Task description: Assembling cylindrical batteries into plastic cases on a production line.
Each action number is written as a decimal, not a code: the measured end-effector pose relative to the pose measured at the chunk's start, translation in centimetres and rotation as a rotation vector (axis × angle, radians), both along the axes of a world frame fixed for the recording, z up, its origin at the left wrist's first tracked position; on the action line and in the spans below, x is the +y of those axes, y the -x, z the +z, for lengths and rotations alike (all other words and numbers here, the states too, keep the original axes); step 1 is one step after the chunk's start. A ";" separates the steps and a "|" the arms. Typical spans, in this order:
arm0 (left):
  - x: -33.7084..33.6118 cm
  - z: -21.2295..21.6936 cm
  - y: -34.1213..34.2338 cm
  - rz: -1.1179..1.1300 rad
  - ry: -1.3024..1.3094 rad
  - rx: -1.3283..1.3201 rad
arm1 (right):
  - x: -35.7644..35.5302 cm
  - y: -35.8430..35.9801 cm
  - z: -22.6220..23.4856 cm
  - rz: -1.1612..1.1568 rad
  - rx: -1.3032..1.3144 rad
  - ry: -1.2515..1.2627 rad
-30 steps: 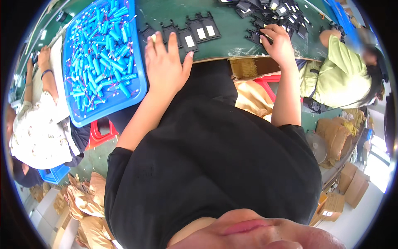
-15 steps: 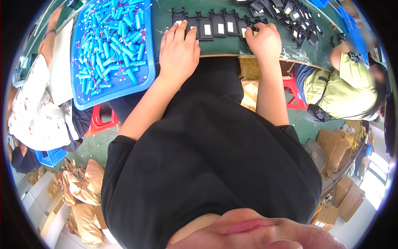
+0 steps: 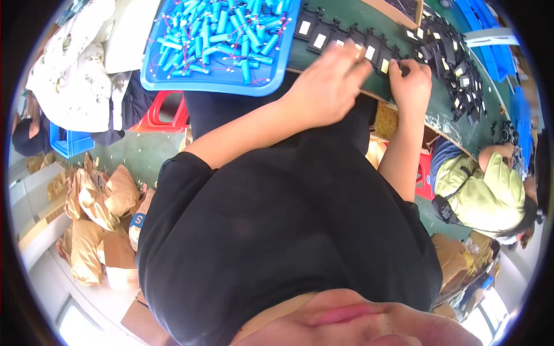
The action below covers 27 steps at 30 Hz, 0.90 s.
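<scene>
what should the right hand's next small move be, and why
Perhaps nudge the black case nearest the right hand snug against its neighbour: that hand is at the right end of the row, while the left hand covers part of its middle.

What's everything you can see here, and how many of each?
Tray: one, blue, upper left of centre
Wired cylinders: many, blue, in the tray
Table: one, green, top
Labelled pieces: about six, black, row right of tray
Piled pieces: many, black, upper right
Stools: at least two, red, either side
Crate: one, blue, left
Paper bags: several, brown, lower left
Boxes: several, brown, lower left and top
Co-workers: at least two, pale and yellow-green tops, left and right
Shirt: one, black, centre
Left hand: one, bare, over the row
Right hand: one, bare, row's right end
</scene>
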State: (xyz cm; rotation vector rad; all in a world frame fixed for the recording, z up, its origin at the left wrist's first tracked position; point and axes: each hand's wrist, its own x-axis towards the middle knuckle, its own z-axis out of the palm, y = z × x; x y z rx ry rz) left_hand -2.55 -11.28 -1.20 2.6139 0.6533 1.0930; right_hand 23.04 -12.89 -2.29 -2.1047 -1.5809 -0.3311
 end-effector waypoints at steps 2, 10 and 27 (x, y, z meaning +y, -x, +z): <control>0.0 2.2 2.0 -0.294 0.010 -0.094 | 0.2 0.4 0.4 0.054 0.061 -0.026; 6.9 5.4 15.6 0.470 -0.080 0.253 | -0.3 -1.1 1.9 0.130 0.148 -0.134; 3.8 6.4 1.5 -0.580 1.494 -0.475 | -2.6 5.6 4.5 0.889 0.884 -0.346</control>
